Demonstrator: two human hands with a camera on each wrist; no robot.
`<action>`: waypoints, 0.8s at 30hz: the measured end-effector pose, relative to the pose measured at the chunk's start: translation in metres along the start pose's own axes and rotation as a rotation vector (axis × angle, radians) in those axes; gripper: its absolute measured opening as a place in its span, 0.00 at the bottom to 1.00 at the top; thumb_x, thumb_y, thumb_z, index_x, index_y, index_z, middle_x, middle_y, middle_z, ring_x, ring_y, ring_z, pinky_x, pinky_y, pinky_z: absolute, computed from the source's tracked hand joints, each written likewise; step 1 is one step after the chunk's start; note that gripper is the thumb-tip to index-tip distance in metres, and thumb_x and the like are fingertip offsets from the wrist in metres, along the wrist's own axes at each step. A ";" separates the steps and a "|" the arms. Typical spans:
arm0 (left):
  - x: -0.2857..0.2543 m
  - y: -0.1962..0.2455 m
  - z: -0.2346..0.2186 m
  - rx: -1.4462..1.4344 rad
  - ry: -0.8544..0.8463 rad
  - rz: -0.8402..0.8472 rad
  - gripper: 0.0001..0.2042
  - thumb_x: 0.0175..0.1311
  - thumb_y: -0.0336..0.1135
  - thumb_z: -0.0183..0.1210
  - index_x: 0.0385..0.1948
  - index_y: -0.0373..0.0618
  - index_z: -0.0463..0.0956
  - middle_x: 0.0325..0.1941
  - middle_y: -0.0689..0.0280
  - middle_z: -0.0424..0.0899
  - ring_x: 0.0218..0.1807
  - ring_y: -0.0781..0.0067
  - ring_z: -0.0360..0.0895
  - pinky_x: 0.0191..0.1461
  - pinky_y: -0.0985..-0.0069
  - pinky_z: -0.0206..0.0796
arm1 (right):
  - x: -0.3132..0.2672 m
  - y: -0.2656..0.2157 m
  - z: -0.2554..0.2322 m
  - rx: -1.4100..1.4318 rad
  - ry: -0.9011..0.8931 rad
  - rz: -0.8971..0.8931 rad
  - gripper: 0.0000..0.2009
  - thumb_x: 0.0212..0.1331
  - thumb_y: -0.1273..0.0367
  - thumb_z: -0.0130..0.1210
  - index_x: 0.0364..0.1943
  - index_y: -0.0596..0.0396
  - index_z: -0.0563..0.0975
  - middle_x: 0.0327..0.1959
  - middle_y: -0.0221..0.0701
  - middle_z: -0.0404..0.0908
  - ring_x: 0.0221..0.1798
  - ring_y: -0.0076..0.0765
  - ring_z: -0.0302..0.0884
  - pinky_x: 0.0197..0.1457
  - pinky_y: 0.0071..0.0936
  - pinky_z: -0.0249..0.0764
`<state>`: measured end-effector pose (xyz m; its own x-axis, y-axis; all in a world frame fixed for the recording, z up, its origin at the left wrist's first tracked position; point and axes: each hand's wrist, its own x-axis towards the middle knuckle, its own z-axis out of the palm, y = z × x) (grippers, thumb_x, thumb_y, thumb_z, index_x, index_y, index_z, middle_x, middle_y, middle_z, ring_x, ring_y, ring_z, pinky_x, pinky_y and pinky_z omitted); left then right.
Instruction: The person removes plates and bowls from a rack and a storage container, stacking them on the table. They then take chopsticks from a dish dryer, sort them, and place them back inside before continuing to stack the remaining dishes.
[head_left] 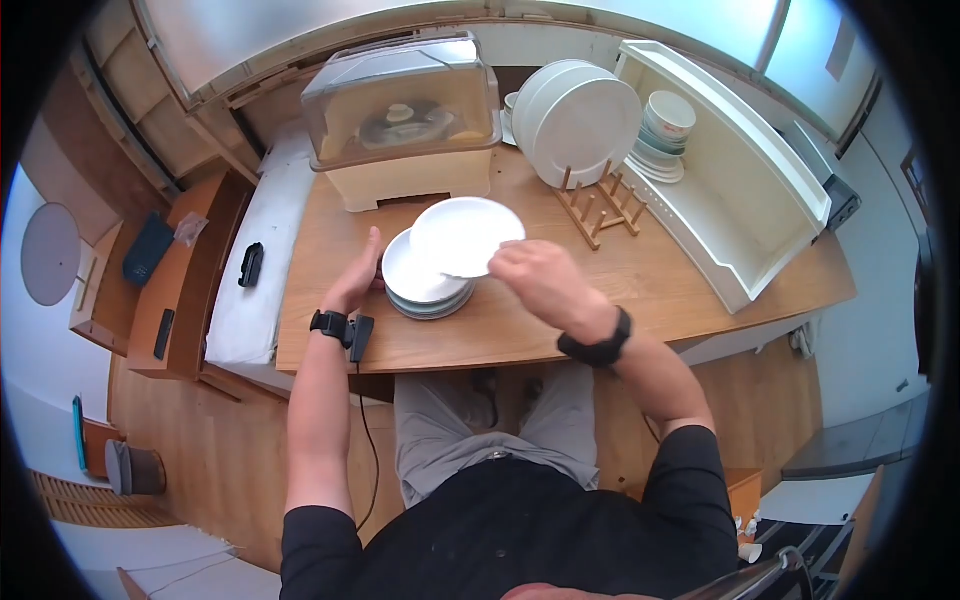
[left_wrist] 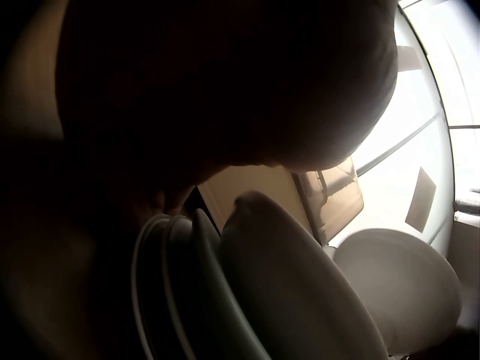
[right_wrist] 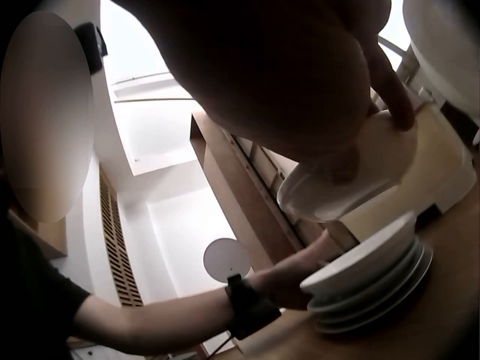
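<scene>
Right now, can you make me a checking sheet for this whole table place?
Surface: wooden table, no spills seen.
Dishes being handled: one white dish held up, tilted; dish stack on the table.
Clutter: small black object on the white ledge to the left.
Hands: right hand pinches the white dish; left hand is at the stack's side.
Cables: black cable hangs below the left wrist.
Surroundings: lidded box, pegged wooden rack, large plates behind.
</scene>
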<state>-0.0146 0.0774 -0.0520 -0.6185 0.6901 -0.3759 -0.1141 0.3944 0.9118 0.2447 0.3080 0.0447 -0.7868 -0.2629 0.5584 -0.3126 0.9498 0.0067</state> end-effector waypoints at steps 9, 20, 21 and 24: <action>-0.028 0.032 0.023 0.018 -0.030 0.038 0.41 0.72 0.71 0.26 0.70 0.46 0.64 0.68 0.61 0.72 0.69 0.67 0.65 0.72 0.68 0.55 | 0.024 -0.025 0.040 -0.005 -0.356 0.021 0.05 0.53 0.74 0.52 0.34 0.59 0.76 0.39 0.36 0.81 0.51 0.41 0.79 0.53 0.34 0.77; -0.017 0.015 0.015 -0.020 -0.087 0.108 0.37 0.75 0.65 0.34 0.71 0.40 0.59 0.72 0.60 0.67 0.72 0.68 0.62 0.76 0.71 0.48 | -0.012 -0.012 0.051 0.150 -0.188 0.022 0.23 0.64 0.74 0.45 0.64 0.64 0.66 0.72 0.50 0.62 0.77 0.50 0.55 0.75 0.45 0.58; -0.013 0.011 0.013 -0.038 -0.095 0.119 0.38 0.75 0.65 0.35 0.72 0.39 0.58 0.74 0.60 0.65 0.73 0.67 0.60 0.77 0.70 0.47 | -0.016 -0.008 0.041 0.174 -0.189 0.035 0.24 0.63 0.74 0.45 0.65 0.64 0.66 0.72 0.50 0.61 0.77 0.50 0.54 0.76 0.45 0.57; -0.020 0.017 0.017 0.032 -0.041 0.106 0.39 0.75 0.65 0.36 0.72 0.38 0.57 0.75 0.59 0.63 0.75 0.65 0.57 0.78 0.69 0.44 | -0.025 0.023 0.009 0.162 -0.070 0.106 0.20 0.58 0.76 0.49 0.58 0.63 0.72 0.59 0.47 0.75 0.62 0.51 0.73 0.64 0.43 0.71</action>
<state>0.0087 0.0803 -0.0321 -0.5937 0.7528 -0.2843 -0.0240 0.3366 0.9413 0.2525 0.3351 0.0231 -0.8528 -0.1796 0.4903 -0.3037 0.9344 -0.1859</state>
